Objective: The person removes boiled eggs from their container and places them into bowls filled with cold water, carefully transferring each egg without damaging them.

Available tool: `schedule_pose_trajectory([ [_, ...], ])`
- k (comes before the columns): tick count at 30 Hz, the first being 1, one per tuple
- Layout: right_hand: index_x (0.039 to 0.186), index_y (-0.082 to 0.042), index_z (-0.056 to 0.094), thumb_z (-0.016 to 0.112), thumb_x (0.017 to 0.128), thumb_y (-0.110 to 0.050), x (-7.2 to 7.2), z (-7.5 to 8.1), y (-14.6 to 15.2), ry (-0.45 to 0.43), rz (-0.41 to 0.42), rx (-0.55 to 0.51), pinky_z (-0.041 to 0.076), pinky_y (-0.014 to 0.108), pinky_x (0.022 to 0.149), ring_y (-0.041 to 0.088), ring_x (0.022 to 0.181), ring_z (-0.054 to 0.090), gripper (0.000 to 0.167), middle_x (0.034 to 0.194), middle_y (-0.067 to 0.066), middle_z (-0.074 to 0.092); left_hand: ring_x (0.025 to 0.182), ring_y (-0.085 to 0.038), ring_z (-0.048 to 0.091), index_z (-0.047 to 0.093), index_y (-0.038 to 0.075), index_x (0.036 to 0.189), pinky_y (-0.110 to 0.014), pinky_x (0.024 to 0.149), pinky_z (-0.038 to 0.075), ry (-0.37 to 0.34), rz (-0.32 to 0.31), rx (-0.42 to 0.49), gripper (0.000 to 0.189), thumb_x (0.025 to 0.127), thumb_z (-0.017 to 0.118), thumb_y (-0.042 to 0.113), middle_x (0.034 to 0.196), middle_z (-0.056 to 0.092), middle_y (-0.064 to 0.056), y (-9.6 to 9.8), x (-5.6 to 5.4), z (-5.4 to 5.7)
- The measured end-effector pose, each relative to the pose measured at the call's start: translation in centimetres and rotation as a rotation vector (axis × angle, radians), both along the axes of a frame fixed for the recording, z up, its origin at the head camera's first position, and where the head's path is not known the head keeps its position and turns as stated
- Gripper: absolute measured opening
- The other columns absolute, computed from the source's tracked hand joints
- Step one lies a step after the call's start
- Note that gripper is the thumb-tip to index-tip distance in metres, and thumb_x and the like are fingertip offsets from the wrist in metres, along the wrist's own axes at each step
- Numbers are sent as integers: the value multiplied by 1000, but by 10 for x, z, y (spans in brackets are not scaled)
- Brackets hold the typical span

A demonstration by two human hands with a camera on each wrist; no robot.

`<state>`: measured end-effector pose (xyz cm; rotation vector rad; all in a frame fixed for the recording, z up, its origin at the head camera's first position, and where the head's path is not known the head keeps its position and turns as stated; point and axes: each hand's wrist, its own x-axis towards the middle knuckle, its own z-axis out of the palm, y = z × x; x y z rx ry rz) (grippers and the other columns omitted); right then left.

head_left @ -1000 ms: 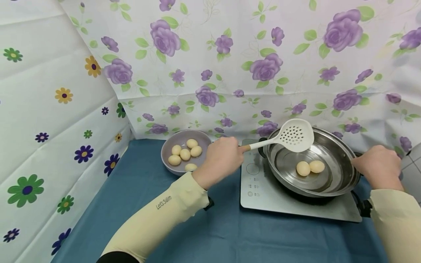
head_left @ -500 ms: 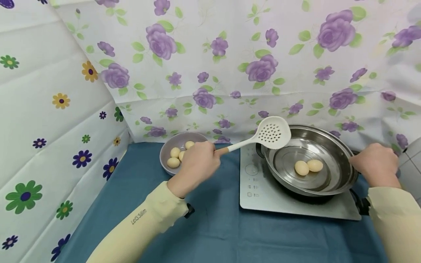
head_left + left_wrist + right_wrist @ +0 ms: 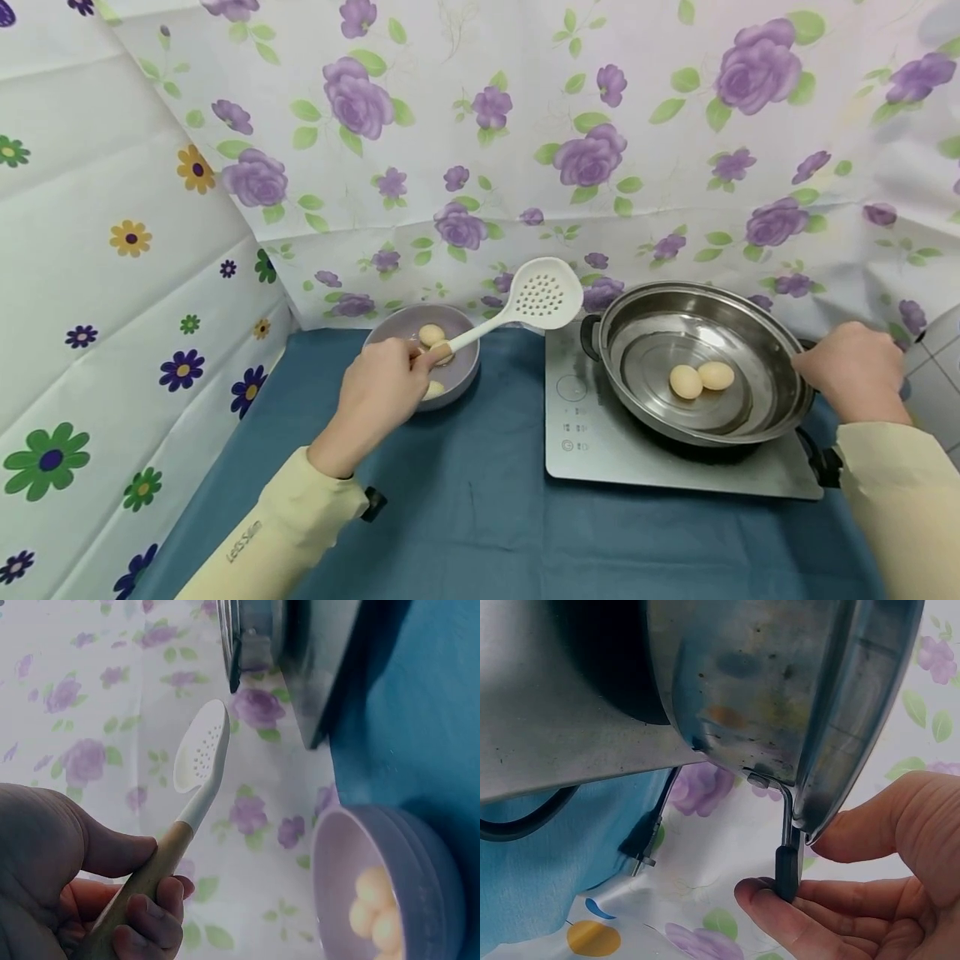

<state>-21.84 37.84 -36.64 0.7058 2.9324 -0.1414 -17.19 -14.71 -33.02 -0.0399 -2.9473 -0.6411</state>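
My left hand (image 3: 378, 379) grips the wooden handle of a white skimmer (image 3: 543, 293), its perforated head raised and turned up to the right. The hand overlaps a grey-mauve bowl (image 3: 471, 367) in the head view and hides part of it. Several pale yellow eggs (image 3: 375, 889) lie in that bowl, plain in the left wrist view. My right hand (image 3: 855, 371) holds the side handle (image 3: 786, 870) of a wide steel pan (image 3: 660, 337), fingers beneath the handle and thumb at the rim. Two eggs (image 3: 686, 382) sit side by side on the pan's bottom.
The pan stands on a silver induction cooktop (image 3: 600, 454) with its control panel to the left. A black plug (image 3: 639, 838) and cord hang beside the cooktop. Blue cloth (image 3: 480, 517) covers the table, and a flowered sheet (image 3: 510, 192) hangs behind.
My left hand has carried the skimmer leftward, away from over the pan to beside and above the bowl. The right hand stays at the pan handle, and the view has shifted slightly.
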Motion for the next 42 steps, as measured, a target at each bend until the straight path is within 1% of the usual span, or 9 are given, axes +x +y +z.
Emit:
schedule_pose_trajectory([
  [2, 91, 18, 58, 59, 81, -35, 0, 1, 0, 7, 1, 4, 44, 38, 41, 44, 66, 57, 54, 85, 38, 55, 38, -19, 41, 58, 23, 59, -27, 33, 26, -7, 17, -6, 43, 89, 54, 52, 47, 44, -1, -7, 2, -1],
  [8, 90, 18, 59, 59, 82, -36, 2, 1, 0, -8, -6, -11, 45, 37, 41, 40, 62, 57, 54, 80, 35, 55, 38, -19, 41, 54, 19, 55, -27, 34, 26, -12, 40, -33, 45, 90, 55, 48, 46, 42, -1, -27, 7, -5],
  [13, 89, 17, 59, 57, 83, -36, 3, 0, 0, -14, -26, -18, 45, 37, 41, 39, 60, 57, 53, 76, 33, 55, 39, -19, 42, 59, 21, 61, -29, 35, 29, -51, 66, -53, 40, 92, 53, 46, 48, 45, -1, -41, 10, -7],
  [16, 90, 18, 58, 57, 83, -36, 4, 0, 0, -10, -24, -9, 45, 37, 41, 39, 60, 57, 55, 76, 34, 55, 40, -18, 43, 63, 21, 66, -29, 36, 29, -75, 86, -62, 37, 93, 52, 43, 49, 46, -2, -50, 12, -9],
  [23, 94, 20, 57, 57, 82, -38, 1, 3, -2, -18, -8, -5, 45, 37, 40, 40, 61, 57, 59, 80, 35, 56, 40, -18, 43, 67, 17, 73, -29, 36, 30, -81, 130, -83, 35, 93, 52, 41, 51, 50, -3, -70, 19, -12],
  [26, 93, 20, 57, 58, 82, -37, 0, 4, -2, -9, -1, -4, 45, 37, 40, 41, 62, 57, 58, 82, 36, 55, 41, -19, 43, 70, 14, 79, -30, 37, 32, -67, 147, -94, 33, 93, 53, 38, 54, 52, -4, -77, 21, -14],
  [30, 93, 20, 57, 58, 81, -36, 0, 4, -1, -4, 7, -6, 45, 38, 40, 43, 63, 57, 58, 82, 37, 55, 39, -19, 42, 69, 11, 79, -31, 36, 31, -29, 166, -134, 30, 93, 52, 32, 53, 51, -4, -85, 22, -17],
  [35, 95, 20, 56, 59, 81, -37, -1, 2, 0, -10, 7, -5, 45, 38, 40, 44, 65, 57, 59, 86, 38, 54, 37, -20, 39, 63, 10, 69, -30, 33, 28, 17, 170, -185, 29, 92, 51, 24, 50, 46, -5, -91, 21, -23],
  [42, 95, 20, 56, 60, 79, -37, -1, 0, 2, -13, 6, -1, 45, 37, 40, 44, 66, 57, 60, 88, 39, 54, 35, -21, 37, 55, 8, 61, -31, 31, 26, 106, 184, -273, 32, 90, 53, 21, 47, 43, -7, -98, 20, -32],
])
